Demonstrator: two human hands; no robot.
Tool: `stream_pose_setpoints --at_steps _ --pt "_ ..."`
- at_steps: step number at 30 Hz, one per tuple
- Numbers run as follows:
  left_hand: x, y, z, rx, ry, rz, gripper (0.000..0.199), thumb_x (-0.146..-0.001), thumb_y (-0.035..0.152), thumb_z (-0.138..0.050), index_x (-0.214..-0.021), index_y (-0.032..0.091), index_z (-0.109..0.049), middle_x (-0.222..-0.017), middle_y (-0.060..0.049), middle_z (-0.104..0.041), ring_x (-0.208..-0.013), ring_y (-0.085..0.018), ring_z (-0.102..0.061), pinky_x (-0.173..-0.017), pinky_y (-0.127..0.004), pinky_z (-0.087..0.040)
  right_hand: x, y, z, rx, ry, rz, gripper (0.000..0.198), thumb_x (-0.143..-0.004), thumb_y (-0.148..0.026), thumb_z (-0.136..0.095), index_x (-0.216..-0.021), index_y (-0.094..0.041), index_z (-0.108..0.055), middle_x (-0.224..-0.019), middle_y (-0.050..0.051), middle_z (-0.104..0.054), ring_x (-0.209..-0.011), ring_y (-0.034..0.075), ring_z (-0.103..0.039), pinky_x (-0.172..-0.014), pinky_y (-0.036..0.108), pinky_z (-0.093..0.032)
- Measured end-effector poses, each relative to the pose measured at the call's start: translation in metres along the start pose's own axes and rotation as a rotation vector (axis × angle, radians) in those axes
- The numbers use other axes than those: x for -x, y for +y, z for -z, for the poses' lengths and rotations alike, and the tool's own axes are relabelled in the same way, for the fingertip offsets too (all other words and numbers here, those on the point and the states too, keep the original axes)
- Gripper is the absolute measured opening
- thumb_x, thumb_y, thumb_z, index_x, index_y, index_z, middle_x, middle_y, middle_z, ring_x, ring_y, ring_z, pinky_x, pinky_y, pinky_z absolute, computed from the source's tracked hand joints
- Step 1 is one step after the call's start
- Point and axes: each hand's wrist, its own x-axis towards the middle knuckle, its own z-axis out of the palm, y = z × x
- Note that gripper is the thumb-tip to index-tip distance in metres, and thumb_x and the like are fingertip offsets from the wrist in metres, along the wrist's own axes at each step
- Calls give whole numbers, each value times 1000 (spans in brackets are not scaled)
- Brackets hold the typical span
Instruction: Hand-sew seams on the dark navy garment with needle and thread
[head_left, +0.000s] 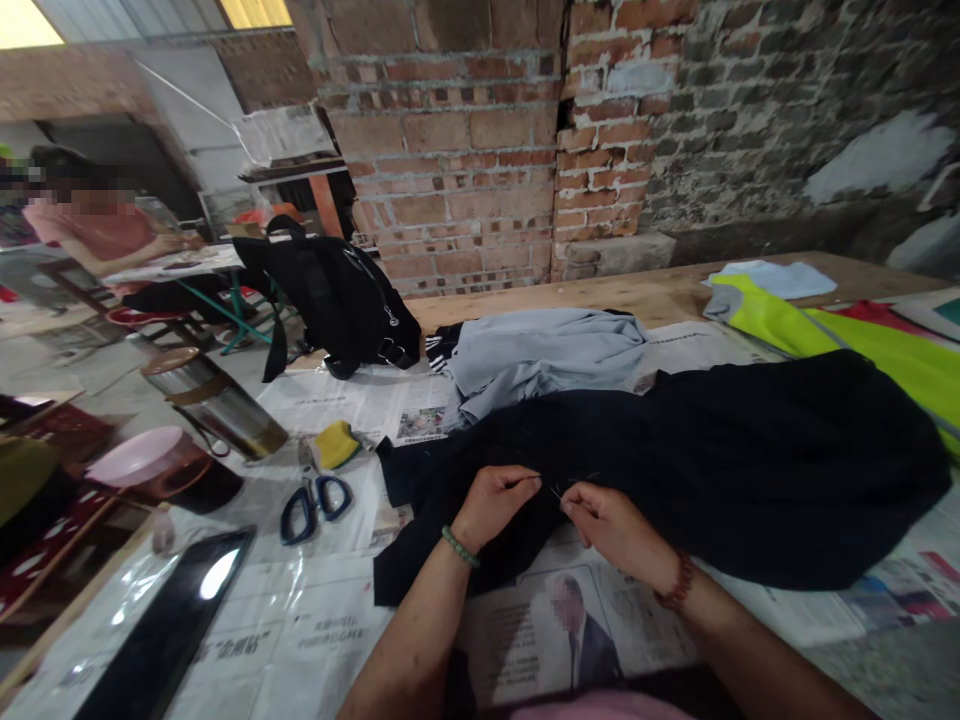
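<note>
A large black garment lies spread over newspaper on the table. My left hand rests on its near edge with fingers pinched on the cloth; a green bead bracelet circles that wrist. My right hand is just beside it, thumb and fingers pinched on a thin needle that points toward the left hand. A brown bead bracelet is on the right wrist. The two hands are nearly touching over the dark fabric.
Blue-handled scissors and a yellow sponge lie left of the garment. A grey garment, a black backpack, a neon yellow vest, a glass jar, a pink-lidded bowl and a dark tablet surround it. Another person sits far left.
</note>
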Motion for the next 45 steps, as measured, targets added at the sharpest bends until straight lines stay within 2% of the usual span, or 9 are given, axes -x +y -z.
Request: stream_pose_setpoints --at_steps 12,16,20,24,27,30,36,42,45 --pt "4 10 -4 -47 -33 -22 20 -72 25 -55 -79 15 -70 -77 -3 -70 -72 -16 -61 -66 -22 -46 -9 5 -10 64 92 71 18 -80 -24 -36 -67 -18 -47 -46 -5 -47 -44 8 -44 -46 19 -33" --pt "5 12 -7 -76 -53 -71 18 -72 23 -55 -79 15 -70 -78 -2 -69 -73 -15 -61 -68 -22 -46 -14 7 -15 43 130 59 11 -80 -24 -35 -74 -20 -43 -50 -6 -50 -38 8 -43 -40 19 -32" --pt "6 9 -9 -115 -19 -117 19 -69 22 -59 -85 17 -67 -80 0 -68 -74 -15 -61 -69 -22 -46 -13 6 -19 4 145 76 7 -80 -21 -32 -85 -21 -37 -58 -5 -53 -36 8 -44 -39 20 -34" --pt "3 4 -12 -150 80 -144 18 -69 13 -55 -80 18 -68 -77 0 -68 -71 -13 -61 -68 -21 -47 -3 -3 -5 203 117 178 13 -79 -20 -36 -90 -20 -42 -61 -3 -56 -47 11 -51 -50 23 -38" --pt "3 4 -14 -169 143 -192 18 -69 11 -54 -79 19 -68 -79 -1 -68 -70 -13 -62 -66 -22 -47 -2 -16 19 442 296 271 15 -78 -27 -43 -89 -20 -52 -74 4 -59 -68 17 -55 -63 28 -39" --pt "4 6 -15 -246 162 -297 18 -70 11 -55 -78 21 -67 -77 0 -68 -71 -13 -61 -68 -24 -45 -15 -25 39 463 490 350 22 -80 -28 -43 -94 -18 -56 -91 9 -59 -87 21 -53 -78 32 -37" --pt "9 9 -20 -465 228 -469 22 -72 5 -51 -80 21 -65 -79 0 -69 -74 -12 -61 -70 -27 -37 -38 -8 35 93 101 90 33 -80 -37 -41 -87 -16 -65 -81 5 -65 -78 18 -58 -71 28 -41" --pt "9 3 -24 -552 277 -569 22 -74 6 -49 -80 20 -63 -82 0 -69 -72 -11 -61 -67 -28 -34 -20 0 29 23 84 36 36 -74 -44 -50 -63 -13 -65 -65 2 -60 -62 13 -52 -57 24 -37" --pt "9 2 -24 -573 270 -589 22 -75 7 -48 -81 20 -64 -82 -1 -69 -72 -11 -61 -67 -28 -34 -19 -5 28 -22 74 79 28 -71 -40 -55 -65 -14 -66 -66 2 -60 -63 13 -52 -60 24 -38"
